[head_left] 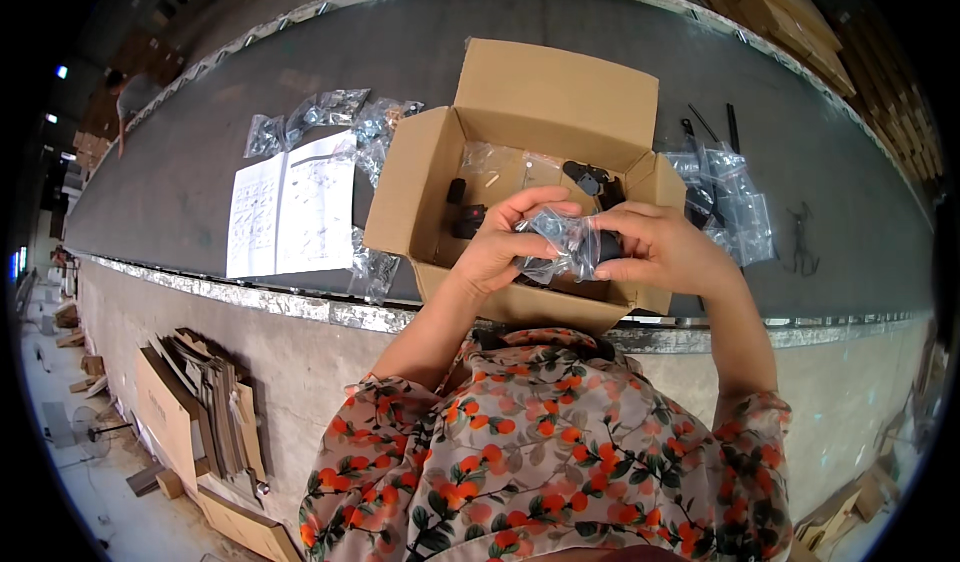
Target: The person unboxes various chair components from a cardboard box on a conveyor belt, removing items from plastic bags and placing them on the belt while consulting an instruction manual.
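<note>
Both hands meet over the open cardboard box (520, 152) on the grey conveyor belt (200, 162): the left hand (505, 242) and right hand (660, 247) each pinch one end of a small clear plastic bag (562, 242) holding a dark part. An instruction sheet (290, 202) lies left of the box, with more clear bags (735, 197) to its right.

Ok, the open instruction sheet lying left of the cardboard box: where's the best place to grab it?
Probably the instruction sheet by its near edge, coming from the person's side. It lies flat and open on the dark belt; that edge is bare, while clear bags crowd the far edge and the cardboard box stands close on the right.
</note>
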`<control>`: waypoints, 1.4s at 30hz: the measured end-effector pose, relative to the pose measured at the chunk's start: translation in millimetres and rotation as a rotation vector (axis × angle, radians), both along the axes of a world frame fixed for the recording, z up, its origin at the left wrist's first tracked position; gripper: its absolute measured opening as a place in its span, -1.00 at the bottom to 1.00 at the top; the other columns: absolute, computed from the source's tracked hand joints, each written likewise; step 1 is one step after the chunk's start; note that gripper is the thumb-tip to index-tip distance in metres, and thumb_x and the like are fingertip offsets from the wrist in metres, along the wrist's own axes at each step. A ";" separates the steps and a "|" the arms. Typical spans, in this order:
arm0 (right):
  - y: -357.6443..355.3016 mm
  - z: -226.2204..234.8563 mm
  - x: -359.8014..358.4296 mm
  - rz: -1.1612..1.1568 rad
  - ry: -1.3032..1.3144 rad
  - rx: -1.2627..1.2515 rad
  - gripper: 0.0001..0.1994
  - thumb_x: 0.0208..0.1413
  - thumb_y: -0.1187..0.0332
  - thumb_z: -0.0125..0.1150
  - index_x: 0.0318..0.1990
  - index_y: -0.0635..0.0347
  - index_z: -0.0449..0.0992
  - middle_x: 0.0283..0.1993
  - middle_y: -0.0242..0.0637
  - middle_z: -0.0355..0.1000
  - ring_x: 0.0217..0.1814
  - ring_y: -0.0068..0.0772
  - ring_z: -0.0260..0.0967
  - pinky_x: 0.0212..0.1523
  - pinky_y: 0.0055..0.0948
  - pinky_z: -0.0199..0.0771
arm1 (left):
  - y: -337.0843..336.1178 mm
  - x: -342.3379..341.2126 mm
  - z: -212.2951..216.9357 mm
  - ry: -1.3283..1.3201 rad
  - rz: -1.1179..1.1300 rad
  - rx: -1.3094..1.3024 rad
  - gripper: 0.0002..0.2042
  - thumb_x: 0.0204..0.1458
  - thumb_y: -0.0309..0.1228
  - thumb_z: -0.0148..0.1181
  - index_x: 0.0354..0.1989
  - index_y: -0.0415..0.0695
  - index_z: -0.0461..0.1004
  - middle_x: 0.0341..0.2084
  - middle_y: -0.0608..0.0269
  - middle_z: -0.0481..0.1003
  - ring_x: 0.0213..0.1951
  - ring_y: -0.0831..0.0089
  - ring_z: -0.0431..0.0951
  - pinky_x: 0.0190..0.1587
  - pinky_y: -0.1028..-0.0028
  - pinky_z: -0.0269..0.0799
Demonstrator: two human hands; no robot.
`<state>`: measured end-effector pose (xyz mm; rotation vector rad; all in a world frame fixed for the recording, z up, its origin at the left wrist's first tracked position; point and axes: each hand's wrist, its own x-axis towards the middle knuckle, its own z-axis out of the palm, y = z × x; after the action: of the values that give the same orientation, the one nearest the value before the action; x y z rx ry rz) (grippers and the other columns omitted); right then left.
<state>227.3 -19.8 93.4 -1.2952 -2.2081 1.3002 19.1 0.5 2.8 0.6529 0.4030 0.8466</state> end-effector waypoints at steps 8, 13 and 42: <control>-1.6 -12.9 4.6 0.048 0.183 0.040 -0.54 -0.33 0.50 0.30 -0.14 0.20 0.35 -0.17 -0.26 0.25 -0.39 -0.49 0.32 -0.39 -0.58 0.41 | 1.1 -2.0 -1.2 -0.030 -0.010 -0.017 -0.46 -0.43 -0.75 0.12 -0.10 -0.21 0.31 -0.19 0.16 0.39 -0.18 0.45 0.41 -0.10 0.47 0.33; -1.1 -19.3 3.7 0.069 0.212 0.068 -0.52 -0.35 0.51 0.31 -0.14 0.18 0.34 -0.13 -0.30 0.21 -0.39 -0.51 0.29 -0.42 -0.58 0.40 | 2.3 -2.8 5.2 -0.004 -0.048 0.048 -0.45 -0.45 -0.74 0.14 -0.10 -0.21 0.30 -0.18 0.15 0.38 -0.15 0.44 0.39 -0.06 0.48 0.28; -12.6 -29.9 -17.4 -0.245 0.275 0.726 -0.72 -0.40 0.49 0.32 -0.40 0.17 0.44 -0.11 -0.25 0.19 -0.16 -0.36 0.19 -0.37 -0.54 0.30 | -0.2 5.6 -5.7 -0.177 -0.070 -0.082 -0.58 -0.12 -0.44 0.14 -0.04 -0.18 0.24 -0.26 0.26 0.40 -0.23 0.50 0.43 -0.19 0.51 0.39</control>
<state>209.9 -32.5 63.5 -0.9795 -1.9570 0.4638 24.7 0.2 -2.8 0.5088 0.2522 0.8099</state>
